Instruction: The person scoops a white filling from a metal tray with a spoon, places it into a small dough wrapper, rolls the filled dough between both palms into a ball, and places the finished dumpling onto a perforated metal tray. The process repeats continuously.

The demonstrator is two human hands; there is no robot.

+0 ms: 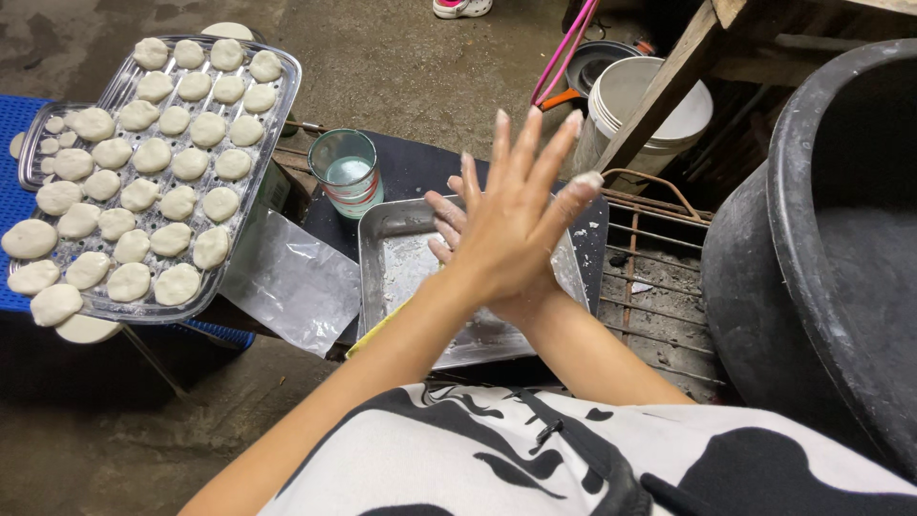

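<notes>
Head view: both hands pressed palm to palm above a metal tray (401, 250), fingers spread and straight, gripping nothing that shows; whether a lump sits between the palms cannot be told. Left hand (511, 225) on top, flour on its fingertips; right hand (447, 218) under it, only its fingers showing. Tray floor smeared with white residue. Just left of the tray, a glass of water (347, 170) and a plastic sheet (291, 277). Further left, a clear plastic rack (277, 105) filled with flattened dough discs (153, 155). Judgement: palms should stay flat and centred over the tray, pressure even, so crumbs fall inside it.
</notes>
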